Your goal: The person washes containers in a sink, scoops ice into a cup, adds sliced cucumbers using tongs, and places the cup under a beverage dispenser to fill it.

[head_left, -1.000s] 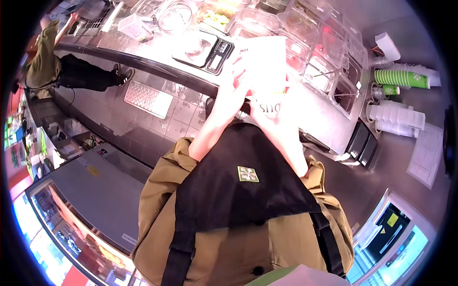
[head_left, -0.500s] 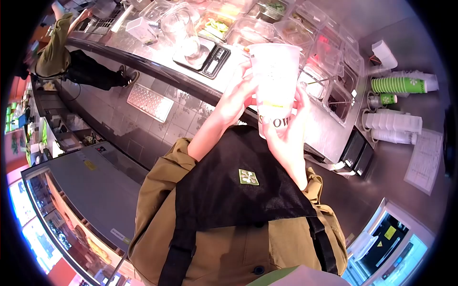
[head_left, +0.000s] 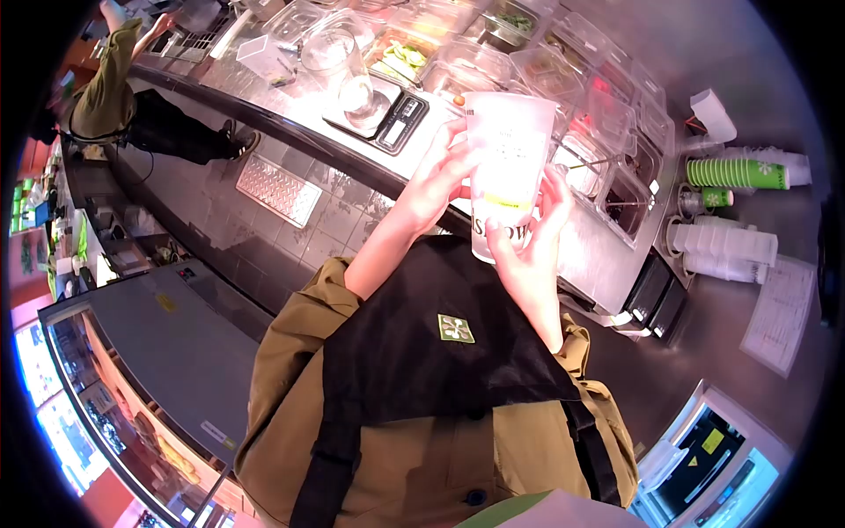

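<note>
Between my two hands I hold a tall translucent plastic cup (head_left: 509,150) above the counter's front edge. It carries a printed label with a yellow strip and large black letters near its base. My left hand (head_left: 437,176) has its fingers against the cup's left side. Around the lower right side curls my right hand (head_left: 535,233), its thumb on the front near the letters. Left of the cup, a black digital scale (head_left: 403,123) sits on the counter with a clear jug (head_left: 334,57) on or beside it; which one I cannot tell.
Clear food tubs (head_left: 471,66) line the back of the metal counter (head_left: 590,264). Stacked green cups (head_left: 735,173) and clear cups (head_left: 722,242) sit in wall holders at right. Another person (head_left: 106,106) stands at the far left. A grey cabinet (head_left: 167,334) is at lower left.
The cup has come slightly lower in the view, and its label is less washed out. Both hands keep their hold on it. The other person's hand at the far left has shifted slightly.
</note>
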Tool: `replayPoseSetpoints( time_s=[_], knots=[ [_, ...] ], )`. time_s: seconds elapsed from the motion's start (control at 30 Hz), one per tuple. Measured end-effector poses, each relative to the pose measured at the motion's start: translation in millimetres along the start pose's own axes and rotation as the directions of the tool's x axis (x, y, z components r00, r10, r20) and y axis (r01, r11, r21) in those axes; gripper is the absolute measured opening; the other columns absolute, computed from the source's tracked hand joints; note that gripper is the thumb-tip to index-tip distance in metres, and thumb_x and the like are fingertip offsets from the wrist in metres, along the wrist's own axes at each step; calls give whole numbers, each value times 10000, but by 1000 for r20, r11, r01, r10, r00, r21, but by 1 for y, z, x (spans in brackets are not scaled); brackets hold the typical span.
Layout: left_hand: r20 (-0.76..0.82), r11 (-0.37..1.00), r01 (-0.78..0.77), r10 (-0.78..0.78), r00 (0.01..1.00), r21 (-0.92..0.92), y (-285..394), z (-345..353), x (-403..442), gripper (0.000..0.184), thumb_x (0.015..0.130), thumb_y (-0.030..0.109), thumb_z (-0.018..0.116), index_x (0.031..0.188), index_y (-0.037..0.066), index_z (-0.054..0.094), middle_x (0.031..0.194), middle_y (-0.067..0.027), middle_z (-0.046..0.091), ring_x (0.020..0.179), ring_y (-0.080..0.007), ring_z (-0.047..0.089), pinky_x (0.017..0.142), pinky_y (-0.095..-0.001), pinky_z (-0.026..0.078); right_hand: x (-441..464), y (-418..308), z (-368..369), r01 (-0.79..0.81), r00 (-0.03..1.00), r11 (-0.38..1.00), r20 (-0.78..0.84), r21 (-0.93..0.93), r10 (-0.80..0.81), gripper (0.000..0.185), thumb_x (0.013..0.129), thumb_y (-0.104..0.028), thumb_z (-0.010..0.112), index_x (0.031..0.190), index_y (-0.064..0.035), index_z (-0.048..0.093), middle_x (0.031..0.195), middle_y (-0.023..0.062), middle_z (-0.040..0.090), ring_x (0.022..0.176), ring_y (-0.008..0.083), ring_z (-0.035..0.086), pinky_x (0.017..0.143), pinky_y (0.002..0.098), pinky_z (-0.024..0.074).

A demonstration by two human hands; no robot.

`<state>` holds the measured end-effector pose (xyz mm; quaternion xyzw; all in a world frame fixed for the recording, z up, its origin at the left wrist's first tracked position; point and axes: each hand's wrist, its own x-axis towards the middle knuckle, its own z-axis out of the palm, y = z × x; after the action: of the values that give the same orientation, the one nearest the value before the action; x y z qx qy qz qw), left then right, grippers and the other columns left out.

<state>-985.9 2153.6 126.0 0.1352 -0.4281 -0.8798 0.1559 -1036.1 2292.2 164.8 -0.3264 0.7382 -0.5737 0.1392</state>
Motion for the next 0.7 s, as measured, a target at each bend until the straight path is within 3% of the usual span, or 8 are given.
replayPoseSetpoints(
  time_s=[0.1,0.23,0.33,0.4,0.43,0.57,0.6,0.7],
  knots=[
    [-23,1000,-4,5,1000,31,5,-11,1,561,850,294,545,1294,113,254,1218,-92,459,1060,-177,489,766,-334,476,9,4,7,-44,997,998,58,50,41,793,688,-24,627,1314,-7,141,1260,198,292,1167,283,348,909,393,373],
    [-72,1000,25,-25,997,-6,12,-38,-4,674,815,281,599,1326,71,212,1258,-87,410,1165,-211,427,937,-363,375,19,7,23,-17,980,999,201,49,7,860,652,4,614,1338,-37,96,1299,192,265,1207,299,317,940,413,352],
    [178,996,-87,79,981,35,47,-62,-27,779,771,98,640,1373,62,146,1367,-118,302,1256,-204,298,1025,-366,265,31,24,45,171,945,985,285,-7,-162,824,653,-60,660,1296,38,155,1246,227,318,1085,300,438,909,359,371],
    [249,969,-168,119,961,184,53,-93,-38,759,775,53,622,1365,22,147,1363,-130,311,1268,-212,281,1052,-364,203,36,22,62,151,917,988,376,-22,-132,841,647,-53,661,1301,48,143,1235,224,344,1097,304,433,930,358,353],
    [211,969,-127,82,974,213,64,-103,-48,735,779,62,620,1356,16,167,1354,-131,326,1274,-210,271,1057,-356,191,38,14,73,82,903,996,425,-39,-57,848,646,-48,660,1304,52,136,1230,222,357,1109,308,426,941,362,343],
    [156,959,-140,103,982,248,90,-167,-85,643,793,82,614,1317,48,244,1342,-99,323,1251,-183,299,1046,-345,220,48,5,142,88,801,995,591,44,-97,867,645,-43,666,1307,53,114,1214,228,368,1143,305,404,943,364,340],
    [68,963,-110,96,993,244,99,-181,-98,725,752,84,654,1335,11,229,1337,-95,329,1236,-172,307,1034,-314,215,52,1,165,109,773,992,622,58,-121,866,644,-45,666,1306,50,117,1215,227,367,1140,303,406,941,365,342],
    [-61,902,-121,160,985,414,130,-239,-139,599,792,118,629,1284,28,300,1254,-98,415,1185,-186,384,1010,-337,277,59,-17,242,156,703,983,688,96,-179,860,643,-50,667,1305,43,125,1212,223,368,1131,300,415,937,365,347]
  ],
)
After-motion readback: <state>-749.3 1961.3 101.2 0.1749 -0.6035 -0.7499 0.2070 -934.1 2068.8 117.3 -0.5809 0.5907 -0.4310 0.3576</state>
